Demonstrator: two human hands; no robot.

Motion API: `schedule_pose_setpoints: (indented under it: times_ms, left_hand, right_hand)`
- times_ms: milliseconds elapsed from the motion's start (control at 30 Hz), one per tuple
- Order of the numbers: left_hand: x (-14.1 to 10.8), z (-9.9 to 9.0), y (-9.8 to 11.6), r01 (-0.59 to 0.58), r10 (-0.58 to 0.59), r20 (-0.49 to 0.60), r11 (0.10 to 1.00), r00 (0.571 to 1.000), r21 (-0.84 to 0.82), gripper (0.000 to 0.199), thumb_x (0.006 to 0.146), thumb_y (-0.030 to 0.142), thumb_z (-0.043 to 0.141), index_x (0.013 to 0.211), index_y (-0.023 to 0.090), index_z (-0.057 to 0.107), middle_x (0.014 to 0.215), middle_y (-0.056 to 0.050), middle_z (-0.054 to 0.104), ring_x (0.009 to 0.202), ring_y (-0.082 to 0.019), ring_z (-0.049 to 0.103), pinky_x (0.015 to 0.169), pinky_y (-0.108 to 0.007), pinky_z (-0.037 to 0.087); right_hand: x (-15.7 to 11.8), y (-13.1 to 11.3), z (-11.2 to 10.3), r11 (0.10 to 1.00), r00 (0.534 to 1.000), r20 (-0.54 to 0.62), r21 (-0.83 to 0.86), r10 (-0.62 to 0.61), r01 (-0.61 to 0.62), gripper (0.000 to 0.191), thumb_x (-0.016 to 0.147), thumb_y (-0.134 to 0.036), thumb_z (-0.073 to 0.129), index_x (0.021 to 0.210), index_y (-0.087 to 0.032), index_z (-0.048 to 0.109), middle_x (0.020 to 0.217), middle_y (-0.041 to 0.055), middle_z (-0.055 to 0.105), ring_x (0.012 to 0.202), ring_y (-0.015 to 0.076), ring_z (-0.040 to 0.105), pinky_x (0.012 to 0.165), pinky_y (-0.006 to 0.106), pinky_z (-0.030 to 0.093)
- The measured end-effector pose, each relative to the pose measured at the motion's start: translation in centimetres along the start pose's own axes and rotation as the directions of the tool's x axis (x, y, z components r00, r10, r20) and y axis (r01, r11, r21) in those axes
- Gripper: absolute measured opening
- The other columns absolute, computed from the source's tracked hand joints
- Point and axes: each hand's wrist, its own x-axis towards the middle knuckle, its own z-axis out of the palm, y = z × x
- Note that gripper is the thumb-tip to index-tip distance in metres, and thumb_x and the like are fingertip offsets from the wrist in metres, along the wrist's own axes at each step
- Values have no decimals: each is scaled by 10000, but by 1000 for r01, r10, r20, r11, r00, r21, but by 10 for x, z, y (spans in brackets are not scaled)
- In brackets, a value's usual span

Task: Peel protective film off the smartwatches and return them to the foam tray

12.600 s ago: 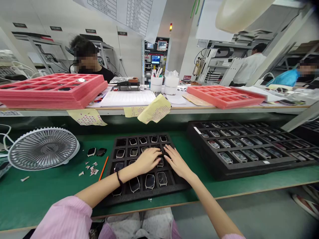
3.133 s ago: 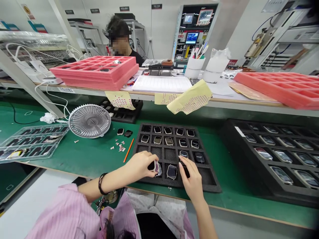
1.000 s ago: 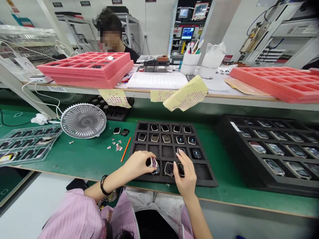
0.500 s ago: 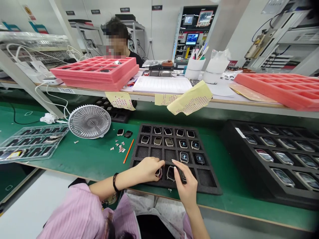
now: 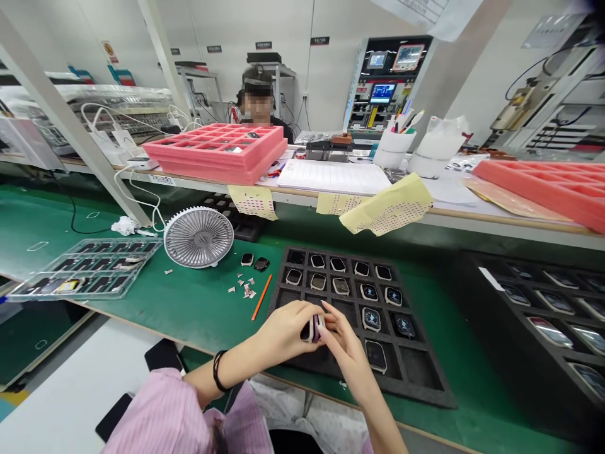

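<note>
My left hand (image 5: 283,325) and my right hand (image 5: 345,353) pinch one smartwatch body (image 5: 314,329) between them, pressed together from either side. It stands on edge, its purple-toned casing showing, above the lower left of the black foam tray (image 5: 406,386). My left fingers (image 5: 302,318) curl over its near side, and my right fingertips (image 5: 329,326) press its right edge. Both forearms angle inward from the lower edge of the view, with black bands (image 5: 216,372) on my left wrist.

Tray count, five columns: top two rows, nine watch bodies, the top-left cell too dark to tell; third row, two visible at right; bottom row, one watch body (image 5: 375,356) beside one empty cell (image 5: 416,369). My hands hide the remaining cells.

Edges: the tray's near rim lies just below my hands. An orange pencil (image 5: 261,296) lies near its left edge on the green mat (image 5: 203,315). A strip of mat separates its right edge from a second black tray (image 5: 501,328).

Left of the pencil: two loose watch bodies (image 5: 246,259), paper scraps (image 5: 244,289), one fan (image 5: 198,237) and one clear plastic tray (image 5: 85,268).
</note>
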Motion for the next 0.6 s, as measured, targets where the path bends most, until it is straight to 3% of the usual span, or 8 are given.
schedule_pose_setpoints:
  times_ms: [67,133,200,267,333,400,500,600]
  left_hand:
    - [0,-9,-5,118,-135,-83,977,987,-177,382,666,239,742,1023,192,615,1006,-64,677,905,-216,632,834,-303,477]
    - [-1,-14,-13,231,-308,-112,869,945,-438,438,609,297,794,1003,186,637,992,-58,676,868,-204,631,796,-285,479]
    - [-2,-12,-19,298,-462,-35,627,886,-720,438,579,338,811,956,171,664,946,-53,675,829,-190,625,748,-270,483]
    - [-5,-3,-24,311,-527,118,295,842,-903,424,587,379,803,931,162,683,913,-53,674,807,-181,621,719,-271,490]
    - [-8,9,-28,289,-514,245,5,822,-957,411,618,389,790,945,161,692,923,-58,677,816,-177,621,727,-284,503]
    - [-10,20,-29,250,-500,306,-178,810,-952,343,668,340,772,947,153,696,934,-61,682,834,-171,623,762,-296,510]
    - [-12,28,-29,219,-534,367,-321,762,-922,199,745,242,717,909,131,700,887,-62,694,808,-157,632,790,-301,514]
    - [-11,29,-28,218,-562,415,-384,716,-897,121,798,200,663,877,115,697,846,-65,699,779,-152,642,796,-306,518]
  right_hand:
    - [2,0,-1,991,993,-27,-80,-113,111,409,883,-329,572,1284,-259,528,1120,75,659,1022,215,650,891,370,549]
    - [4,0,-1,938,959,-28,-216,-283,270,364,870,-265,594,1233,-268,581,1170,77,648,1081,230,628,948,404,519]
    - [7,-2,1,835,892,30,-340,-451,433,342,863,-194,595,1193,-282,625,1225,69,636,1152,244,592,999,438,485]
    - [11,-4,3,730,816,106,-392,-569,560,387,869,-134,574,1216,-299,620,1269,51,621,1188,241,572,1026,454,468]
    - [16,-6,5,661,752,159,-387,-639,643,457,872,-91,558,1271,-312,576,1288,34,609,1191,232,573,1028,449,475]
    - [20,-6,6,630,716,191,-364,-671,687,504,869,-63,556,1304,-317,541,1291,23,605,1193,228,572,1022,437,489]
    - [22,-6,3,643,722,222,-336,-656,688,510,873,-47,542,1313,-304,533,1313,24,585,1199,227,566,1011,416,504]
    - [22,-5,-3,674,745,255,-320,-616,666,501,887,-42,509,1318,-297,528,1338,20,562,1213,217,554,1020,401,498]
